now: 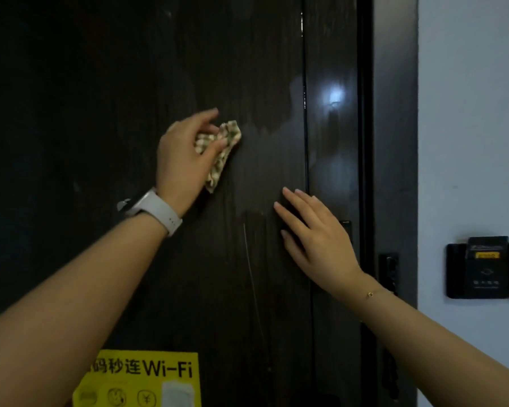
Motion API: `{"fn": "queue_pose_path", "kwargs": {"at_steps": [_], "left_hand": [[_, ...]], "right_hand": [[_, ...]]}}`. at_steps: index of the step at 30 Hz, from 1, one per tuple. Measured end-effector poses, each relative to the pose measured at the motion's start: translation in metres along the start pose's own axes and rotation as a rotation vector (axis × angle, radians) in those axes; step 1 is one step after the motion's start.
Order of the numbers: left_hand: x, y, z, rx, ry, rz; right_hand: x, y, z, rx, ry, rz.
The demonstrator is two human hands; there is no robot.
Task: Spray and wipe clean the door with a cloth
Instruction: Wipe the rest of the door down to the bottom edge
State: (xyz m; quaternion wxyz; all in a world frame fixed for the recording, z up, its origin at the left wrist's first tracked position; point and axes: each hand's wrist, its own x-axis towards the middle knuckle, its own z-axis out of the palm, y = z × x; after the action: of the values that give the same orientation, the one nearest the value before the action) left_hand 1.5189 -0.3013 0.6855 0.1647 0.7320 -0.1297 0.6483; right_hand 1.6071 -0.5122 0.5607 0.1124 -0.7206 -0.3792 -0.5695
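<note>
Two bare forearms reach forward from the bottom corners toward a dark wooden door [100, 83]. Low on the door, between the arms, is a yellow Wi-Fi sticker [141, 377]. Higher up, the right hand [315, 239] lies flat against the door with its fingers straight and spread, holding nothing; a thin bracelet [370, 294] circles its wrist. Just beyond those fingertips runs the vertical groove where the door's narrow side panel begins. Up and to the left, the left hand [182, 157], with a white watch [153, 210] on its wrist, grips a checked cloth [221, 151] bunched between thumb and curled fingers. The cloth sticks out to the right of the palm and hangs below it, pressed to the door surface. Pale wet smears spread across the wood to the right of the cloth and above it. Beyond the door frame, on the white wall at right, a black card holder [482, 268] is mounted.
</note>
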Motion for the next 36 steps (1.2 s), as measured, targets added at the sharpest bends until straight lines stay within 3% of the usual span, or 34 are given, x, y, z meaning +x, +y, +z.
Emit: {"fn": "queue_pose_path", "kwargs": {"at_steps": [6, 15, 18, 21, 24, 28, 36], "left_hand": [[0.007, -0.025, 0.010, 0.057, -0.108, 0.041], [-0.189, -0.028, 0.045, -0.147, -0.270, 0.113], [-0.153, -0.028, 0.046, -0.106, -0.196, 0.083], [-0.074, -0.025, 0.043, -0.120, -0.012, -0.045], [-0.033, -0.020, 0.041, -0.111, 0.045, -0.028], [-0.070, -0.023, 0.045, -0.048, -0.032, -0.005], [-0.242, -0.017, 0.062, -0.101, -0.343, 0.106]], "right_hand": [[-0.006, 0.004, 0.023, -0.057, 0.067, -0.002], [-0.014, 0.001, 0.035, -0.102, 0.071, 0.033], [-0.014, 0.001, 0.036, -0.112, 0.066, 0.024], [-0.014, 0.002, 0.036, -0.117, 0.065, 0.022], [-0.015, 0.002, 0.035, -0.103, 0.063, 0.025], [-0.015, -0.002, 0.026, -0.084, 0.046, 0.030], [-0.063, 0.002, 0.016, -0.154, 0.049, 0.037]]}}
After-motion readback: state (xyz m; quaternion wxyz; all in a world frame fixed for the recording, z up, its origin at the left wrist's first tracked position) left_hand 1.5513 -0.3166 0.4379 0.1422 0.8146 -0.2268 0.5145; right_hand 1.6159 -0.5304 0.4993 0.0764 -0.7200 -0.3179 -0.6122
